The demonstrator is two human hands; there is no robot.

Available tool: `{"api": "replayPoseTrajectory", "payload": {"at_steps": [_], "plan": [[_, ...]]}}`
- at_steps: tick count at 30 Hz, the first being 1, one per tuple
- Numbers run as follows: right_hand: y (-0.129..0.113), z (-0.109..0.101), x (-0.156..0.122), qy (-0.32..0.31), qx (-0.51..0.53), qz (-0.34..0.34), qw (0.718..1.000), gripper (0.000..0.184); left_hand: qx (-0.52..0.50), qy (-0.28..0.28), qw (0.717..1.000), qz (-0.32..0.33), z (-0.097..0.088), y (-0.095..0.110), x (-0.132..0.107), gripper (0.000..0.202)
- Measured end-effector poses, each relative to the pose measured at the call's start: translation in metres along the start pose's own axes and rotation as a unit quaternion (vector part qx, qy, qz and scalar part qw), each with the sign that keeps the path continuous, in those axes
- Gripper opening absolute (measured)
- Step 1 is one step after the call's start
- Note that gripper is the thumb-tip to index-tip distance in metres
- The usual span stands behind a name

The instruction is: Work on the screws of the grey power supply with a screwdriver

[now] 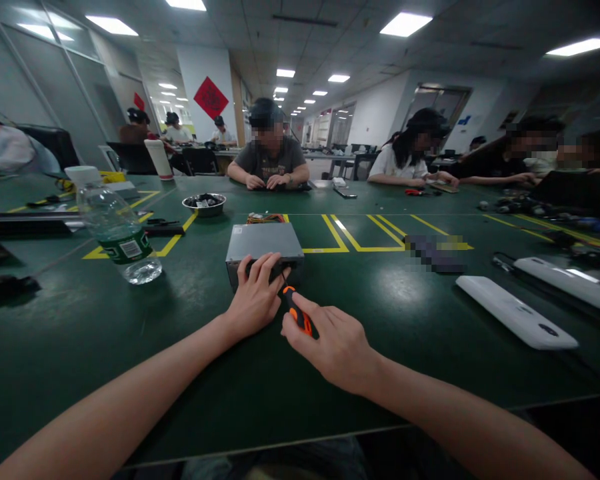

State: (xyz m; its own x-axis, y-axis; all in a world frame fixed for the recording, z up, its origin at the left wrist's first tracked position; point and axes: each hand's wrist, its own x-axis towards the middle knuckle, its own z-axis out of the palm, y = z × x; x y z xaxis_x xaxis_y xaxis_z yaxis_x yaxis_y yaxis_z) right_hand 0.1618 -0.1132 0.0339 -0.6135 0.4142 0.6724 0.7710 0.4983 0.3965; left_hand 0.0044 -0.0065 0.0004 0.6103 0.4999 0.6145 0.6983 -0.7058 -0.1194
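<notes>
A grey metal box (264,241), like a computer power supply with coloured wires at its far end, lies on the green table in front of me. My left hand (255,297) rests on its near face, fingers spread flat against it. My right hand (333,343) is closed round an orange-and-black screwdriver (299,315), whose tip points at the box's near right corner, just beside my left fingers.
A water bottle (115,227) stands at the left, a metal bowl (204,203) of small parts behind it. Two white plastic covers (515,312) lie at the right. Other people sit along the far edge. Yellow tape lines (350,243) mark the table.
</notes>
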Motion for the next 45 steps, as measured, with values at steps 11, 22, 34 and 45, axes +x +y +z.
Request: {"api": "replayPoseTrajectory", "payload": {"at_steps": [11,22,34,45], "plan": [[0.001,0.01,-0.003,-0.001,0.067,-0.027,0.997,0.027,0.016,-0.01,1.0,0.004,-0.001,-0.001,-0.001,0.046],[0.009,-0.006,0.009,-0.017,0.014,0.05,0.999,0.021,0.016,-0.006,1.0,-0.001,-0.002,0.0,0.0,0.052],[-0.003,-0.027,0.04,-0.12,-0.124,0.059,0.983,0.006,0.024,-0.013,1.0,0.009,-0.002,-0.003,-0.001,0.046],[-0.012,-0.019,0.032,-0.138,-0.027,-0.047,0.989,0.025,0.044,-0.007,0.999,0.015,0.002,-0.006,0.0,0.045]]}}
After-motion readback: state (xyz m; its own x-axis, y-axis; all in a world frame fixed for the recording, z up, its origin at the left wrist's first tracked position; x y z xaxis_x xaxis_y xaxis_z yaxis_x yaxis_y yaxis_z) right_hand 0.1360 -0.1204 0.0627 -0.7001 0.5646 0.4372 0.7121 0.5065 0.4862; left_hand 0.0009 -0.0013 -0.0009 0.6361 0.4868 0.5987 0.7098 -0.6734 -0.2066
